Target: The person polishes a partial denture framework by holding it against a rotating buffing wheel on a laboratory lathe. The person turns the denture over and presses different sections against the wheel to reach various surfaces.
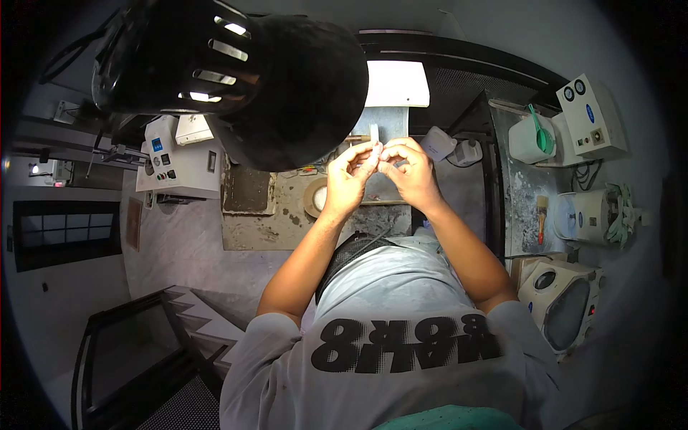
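Observation:
Under a black lamp head (287, 86), my left hand (347, 179) and my right hand (408, 175) meet above the workbench (247, 233), fingertips pinched together around something small and pale that I cannot make out. Behind my fingertips stands a narrow white piece (374, 131). Below and left of my hands a round beige bowl (313, 199) with a pale middle rests on the stained bench, partly hidden by my left hand.
A boxy machine (179, 168) stands left; white jugs (437, 143) sit right of the bench. A side counter (523, 222) holds a brush (542, 218), a tub with green scoop (532, 136) and machines (591, 118). Dark-framed steps (201, 315) lie lower left.

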